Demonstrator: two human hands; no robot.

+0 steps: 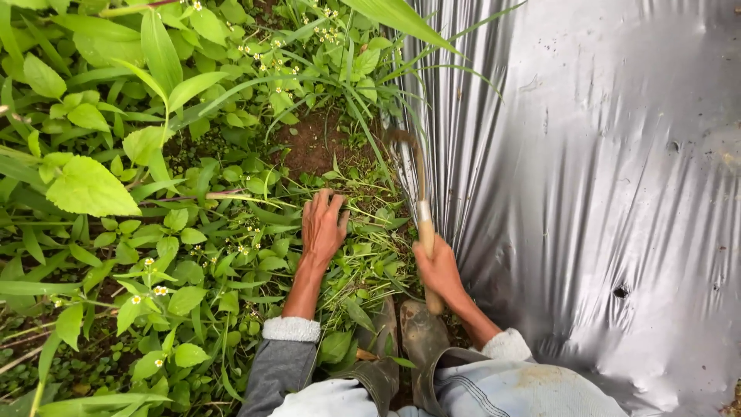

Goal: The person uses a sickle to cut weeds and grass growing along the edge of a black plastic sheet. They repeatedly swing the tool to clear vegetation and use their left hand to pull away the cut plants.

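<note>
Dense weeds (116, 201) crowd everything to the left, leaving no clear path there. A small bare soil patch (312, 143) opens ahead. The smooth plastic sheet (602, 177) on the right lies unobstructed. Boots (409, 340) block the near ground.

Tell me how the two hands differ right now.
The left hand lies open, fingers spread, pressed onto the weeds; the right hand is closed in a fist around the wooden handle of a sickle. The left hand holds no tool; the right one does, its curved blade pointing away toward the bare soil. The left hand reaches further forward than the right. Both are bare and come out of sleeves with pale cuffs.
</note>
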